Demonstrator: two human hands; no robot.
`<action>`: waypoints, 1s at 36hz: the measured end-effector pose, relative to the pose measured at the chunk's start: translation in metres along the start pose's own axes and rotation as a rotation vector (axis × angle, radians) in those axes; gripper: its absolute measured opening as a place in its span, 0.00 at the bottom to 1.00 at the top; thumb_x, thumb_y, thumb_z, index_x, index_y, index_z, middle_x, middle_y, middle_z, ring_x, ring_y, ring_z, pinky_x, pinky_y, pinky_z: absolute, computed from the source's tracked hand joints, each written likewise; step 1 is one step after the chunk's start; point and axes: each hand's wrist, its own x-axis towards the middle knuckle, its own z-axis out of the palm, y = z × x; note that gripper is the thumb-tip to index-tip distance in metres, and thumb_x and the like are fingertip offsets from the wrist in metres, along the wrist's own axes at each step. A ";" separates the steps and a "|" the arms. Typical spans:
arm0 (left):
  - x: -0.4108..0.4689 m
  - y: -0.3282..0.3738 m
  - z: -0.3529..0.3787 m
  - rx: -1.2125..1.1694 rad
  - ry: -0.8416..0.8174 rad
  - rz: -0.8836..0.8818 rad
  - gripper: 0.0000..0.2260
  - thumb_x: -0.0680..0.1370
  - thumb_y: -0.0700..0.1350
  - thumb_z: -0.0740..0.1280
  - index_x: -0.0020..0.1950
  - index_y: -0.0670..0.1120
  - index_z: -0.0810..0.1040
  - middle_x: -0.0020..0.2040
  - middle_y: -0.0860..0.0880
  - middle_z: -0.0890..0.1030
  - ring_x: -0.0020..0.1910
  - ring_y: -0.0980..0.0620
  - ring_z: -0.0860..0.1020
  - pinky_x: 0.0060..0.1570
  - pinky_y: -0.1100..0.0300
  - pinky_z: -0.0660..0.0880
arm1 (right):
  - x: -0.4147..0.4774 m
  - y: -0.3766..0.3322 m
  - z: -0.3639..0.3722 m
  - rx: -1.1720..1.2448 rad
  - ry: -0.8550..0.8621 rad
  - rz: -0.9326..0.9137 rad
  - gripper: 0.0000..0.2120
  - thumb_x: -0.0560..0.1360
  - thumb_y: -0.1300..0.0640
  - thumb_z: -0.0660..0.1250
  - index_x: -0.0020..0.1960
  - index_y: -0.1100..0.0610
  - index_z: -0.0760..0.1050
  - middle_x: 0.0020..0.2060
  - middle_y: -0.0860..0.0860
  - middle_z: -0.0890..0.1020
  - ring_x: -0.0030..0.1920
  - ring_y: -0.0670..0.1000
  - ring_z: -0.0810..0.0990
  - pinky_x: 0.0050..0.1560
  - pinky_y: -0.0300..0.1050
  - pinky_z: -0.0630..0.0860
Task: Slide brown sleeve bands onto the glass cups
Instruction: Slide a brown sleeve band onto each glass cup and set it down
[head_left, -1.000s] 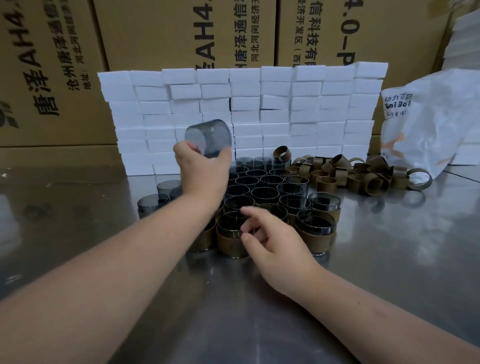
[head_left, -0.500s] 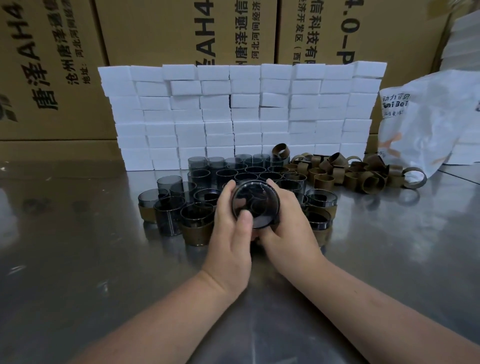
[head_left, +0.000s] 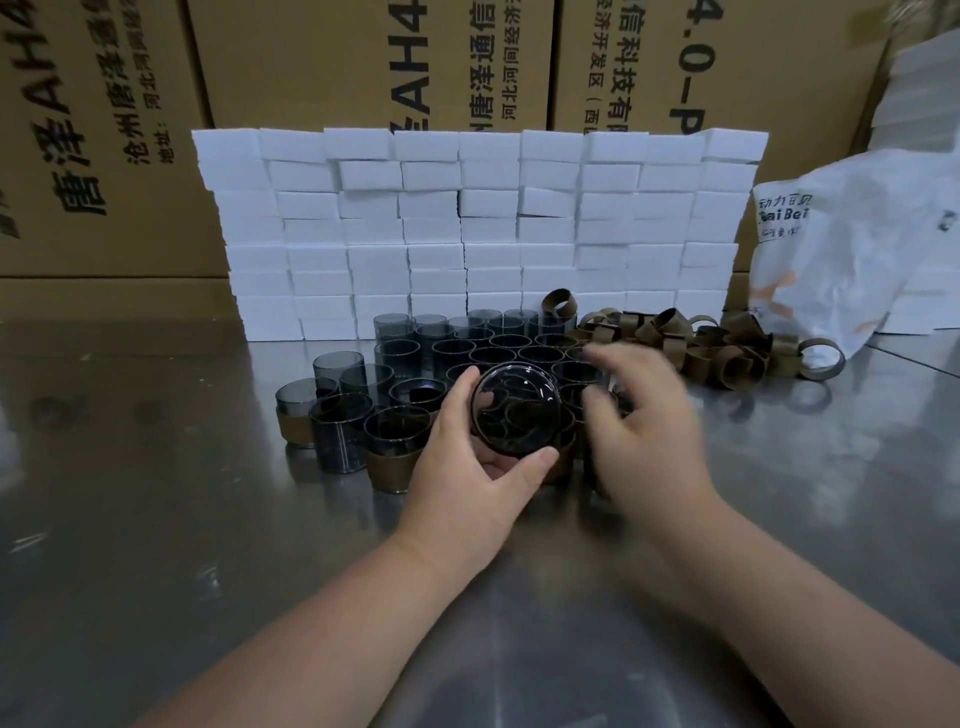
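the left hand grips a dark glass cup tipped on its side, base toward the camera, thumb curled under its edge. a brown band shows at the cup's lower right edge. the right hand, blurred, hovers just beside it with fingers spread and holds nothing. behind them a cluster of cups stands on the steel desk, some with sleeves. loose brown sleeve bands lie heaped to the right, before stacked white blocks and a white bag.
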 end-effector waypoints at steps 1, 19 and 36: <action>-0.001 0.001 0.000 -0.001 -0.014 -0.001 0.34 0.62 0.57 0.70 0.64 0.64 0.58 0.58 0.65 0.71 0.45 0.72 0.76 0.46 0.77 0.69 | 0.009 0.009 -0.006 0.015 0.074 0.021 0.16 0.71 0.60 0.61 0.57 0.59 0.77 0.50 0.48 0.76 0.55 0.51 0.75 0.59 0.46 0.69; -0.002 -0.005 -0.001 0.128 -0.054 0.042 0.39 0.59 0.66 0.67 0.69 0.61 0.62 0.54 0.62 0.73 0.40 0.57 0.78 0.43 0.59 0.78 | 0.065 0.188 -0.037 -0.740 -0.374 0.337 0.27 0.77 0.60 0.58 0.75 0.58 0.57 0.75 0.57 0.57 0.72 0.60 0.59 0.70 0.55 0.59; -0.003 -0.005 0.002 0.139 -0.076 0.080 0.34 0.58 0.67 0.68 0.63 0.66 0.63 0.51 0.65 0.72 0.37 0.56 0.76 0.41 0.57 0.77 | 0.098 0.215 -0.003 -0.857 -0.643 0.202 0.34 0.76 0.47 0.63 0.76 0.57 0.54 0.72 0.56 0.64 0.73 0.56 0.58 0.70 0.52 0.58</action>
